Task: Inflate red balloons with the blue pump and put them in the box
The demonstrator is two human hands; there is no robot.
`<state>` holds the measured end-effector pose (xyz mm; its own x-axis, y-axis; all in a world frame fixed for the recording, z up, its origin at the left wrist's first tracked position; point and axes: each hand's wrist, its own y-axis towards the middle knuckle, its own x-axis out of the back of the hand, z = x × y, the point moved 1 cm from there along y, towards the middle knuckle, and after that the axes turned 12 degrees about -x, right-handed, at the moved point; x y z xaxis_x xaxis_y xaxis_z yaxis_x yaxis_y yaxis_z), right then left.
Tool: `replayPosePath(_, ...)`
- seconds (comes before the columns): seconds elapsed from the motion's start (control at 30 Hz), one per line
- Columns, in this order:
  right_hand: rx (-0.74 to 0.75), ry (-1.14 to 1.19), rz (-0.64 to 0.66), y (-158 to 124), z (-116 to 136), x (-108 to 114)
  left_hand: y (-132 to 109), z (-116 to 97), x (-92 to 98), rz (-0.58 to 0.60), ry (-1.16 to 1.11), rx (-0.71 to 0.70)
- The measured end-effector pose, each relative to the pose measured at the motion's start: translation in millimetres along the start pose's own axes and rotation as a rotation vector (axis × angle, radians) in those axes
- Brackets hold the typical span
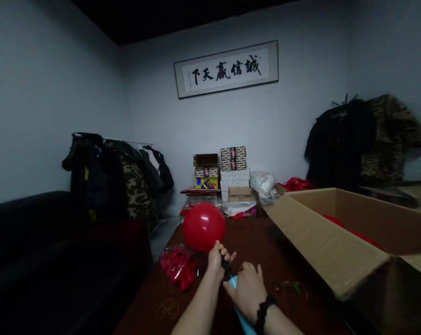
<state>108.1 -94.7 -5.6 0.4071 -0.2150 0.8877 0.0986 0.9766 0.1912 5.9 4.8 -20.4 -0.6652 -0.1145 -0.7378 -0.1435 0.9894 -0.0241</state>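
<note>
A red inflated balloon (204, 227) is above the table, its lower end at the fingers of my left hand (217, 258). Those fingers are closed at the balloon's neck, beside the dark tip of a light blue hand pump (244, 321). My right hand (249, 284), with a black band on its wrist, wraps over the pump's body. Left of my hands lies a clear plastic bag of red balloons (178, 266). The balloon's neck is mostly hidden by my fingers.
A large open cardboard box (329, 246) with red things inside stands at the right. Rubber bands (167, 308) lie on the dark wooden table (150, 314). Stacked boxes (234, 184) stand at the back; a dark sofa (32, 260) is at the left.
</note>
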Motion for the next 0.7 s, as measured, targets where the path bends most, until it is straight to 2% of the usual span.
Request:
replayPosePath(0.1,-0.036,0.006,0.026,4.1,5.3,-12.1,-5.4,16.3,14.4,-0.009,0.044,0.026)
replayPosePath(0.2,-0.031,-0.002,0.06,2.9,7.9,-14.8,-6.1,19.5,22.4,-0.019,0.048,0.019)
replayPosePath(0.47,-0.014,-0.019,0.149,-14.1,-0.2,1.7,7.1,4.0,14.6,-0.051,0.053,0.008)
replayPosePath(0.6,0.029,0.0,0.231,-31.1,-19.7,7.3,14.9,-8.5,11.0,-0.056,0.053,-0.024)
replayPosePath(0.7,0.024,0.012,0.259,-39.3,-39.3,-2.8,18.8,-14.6,9.6,-0.055,0.061,-0.035)
